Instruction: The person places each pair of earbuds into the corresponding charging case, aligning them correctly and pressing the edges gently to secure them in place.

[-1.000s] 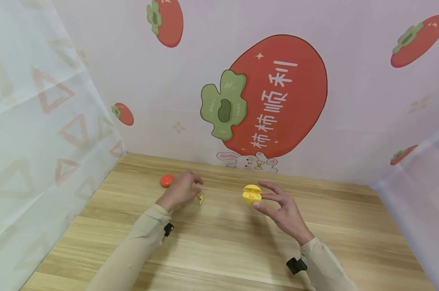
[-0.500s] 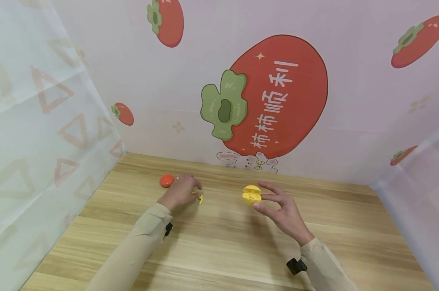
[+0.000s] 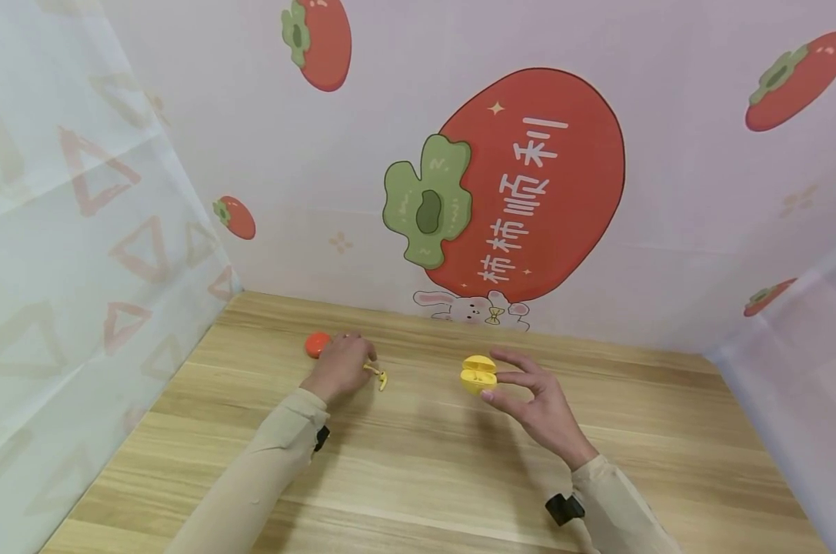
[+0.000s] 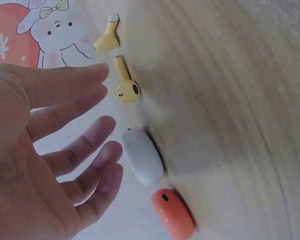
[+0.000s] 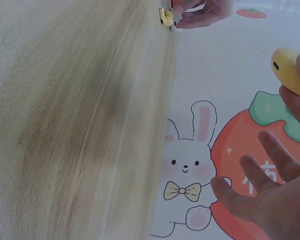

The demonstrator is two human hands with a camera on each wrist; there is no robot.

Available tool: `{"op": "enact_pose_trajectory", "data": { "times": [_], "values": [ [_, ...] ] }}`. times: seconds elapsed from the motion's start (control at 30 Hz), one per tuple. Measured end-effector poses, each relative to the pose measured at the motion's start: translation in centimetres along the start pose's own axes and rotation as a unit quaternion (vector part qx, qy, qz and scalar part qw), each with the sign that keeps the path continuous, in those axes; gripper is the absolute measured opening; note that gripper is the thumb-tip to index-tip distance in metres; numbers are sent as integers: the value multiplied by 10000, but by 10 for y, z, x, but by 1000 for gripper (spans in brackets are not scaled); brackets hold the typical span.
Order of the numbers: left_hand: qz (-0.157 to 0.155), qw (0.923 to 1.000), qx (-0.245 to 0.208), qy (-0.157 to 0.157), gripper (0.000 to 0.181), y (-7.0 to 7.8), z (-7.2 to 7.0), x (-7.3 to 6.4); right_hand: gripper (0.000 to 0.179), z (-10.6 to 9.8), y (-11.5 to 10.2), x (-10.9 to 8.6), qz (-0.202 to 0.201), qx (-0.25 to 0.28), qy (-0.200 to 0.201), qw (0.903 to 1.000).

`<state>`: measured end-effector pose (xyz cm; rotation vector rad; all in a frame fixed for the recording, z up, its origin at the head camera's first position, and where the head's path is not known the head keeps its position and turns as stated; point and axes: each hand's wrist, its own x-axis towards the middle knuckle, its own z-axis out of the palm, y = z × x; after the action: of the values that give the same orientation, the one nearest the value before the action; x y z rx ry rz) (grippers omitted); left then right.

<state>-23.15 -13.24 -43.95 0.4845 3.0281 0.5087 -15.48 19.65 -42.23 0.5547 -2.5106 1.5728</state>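
My right hand (image 3: 538, 404) holds a yellow earbud charging case (image 3: 478, 375) between thumb and fingers, its lid raised. In the right wrist view, part of the case (image 5: 285, 70) shows between thumb and finger, while the other fingers are spread. My left hand (image 3: 343, 365) is low over the table at the left, thumb and forefinger tips close together. Those tips are right beside one yellow earbud (image 4: 126, 90) in the left wrist view. A second yellow earbud (image 4: 108, 37) lies just past it on the wood.
A white rounded case (image 4: 143, 156) and an orange-red rounded case (image 4: 174, 214) are near my left hand. In the head view the red case (image 3: 316, 345) shows beside the knuckles. The back wall (image 3: 307, 265) carries printed persimmons and a rabbit.
My left hand has lowered and shifted slightly left, its thumb and forefinger drawing closer together; more of the nearer earbud shows. My right hand holds the yellow case almost still.
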Motion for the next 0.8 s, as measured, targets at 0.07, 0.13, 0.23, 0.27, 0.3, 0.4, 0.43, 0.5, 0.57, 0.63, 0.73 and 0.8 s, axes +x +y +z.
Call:
{"op": "enact_pose_trajectory", "data": {
  "times": [0.07,0.13,0.23,0.27,0.3,0.4,0.43,0.5,0.57,0.63,0.73,0.8],
  "values": [
    [-51,10000,62,-23,23,1,-1,-1,22,0,0,0,8,-17,4,10000],
    [-103,9998,144,-29,24,1,-2,-1,22,0,-1,0,29,-36,4,10000],
    [-141,9995,288,9,24,1,-2,-2,23,0,-1,0,73,-68,7,9999],
    [-157,9993,332,21,24,1,-2,-2,23,0,-1,0,84,-84,10,9999],
    [-153,9991,398,49,22,0,-1,-1,24,0,-2,0,107,-87,12,9999],
    [-141,9983,553,112,17,-1,1,-1,23,1,-2,-1,131,-90,10,9999],
    [-132,9980,604,139,15,-2,2,0,23,1,-2,-1,122,-89,6,9999],
    [-112,9974,681,185,11,-3,4,0,22,1,-2,-1,104,-91,4,9999],
    [-80,9970,723,248,9,-4,6,1,22,1,-2,-1,101,-88,5,9999],
    [-35,9967,750,324,8,-5,7,1,23,1,-2,-1,110,-95,5,9999],
    [21,9962,758,428,8,-5,8,0,24,1,-3,-1,151,-88,3,9998],
    [42,9960,760,461,8,-5,8,0,24,1,-3,-2,159,-93,1,9998]
  ]
}}
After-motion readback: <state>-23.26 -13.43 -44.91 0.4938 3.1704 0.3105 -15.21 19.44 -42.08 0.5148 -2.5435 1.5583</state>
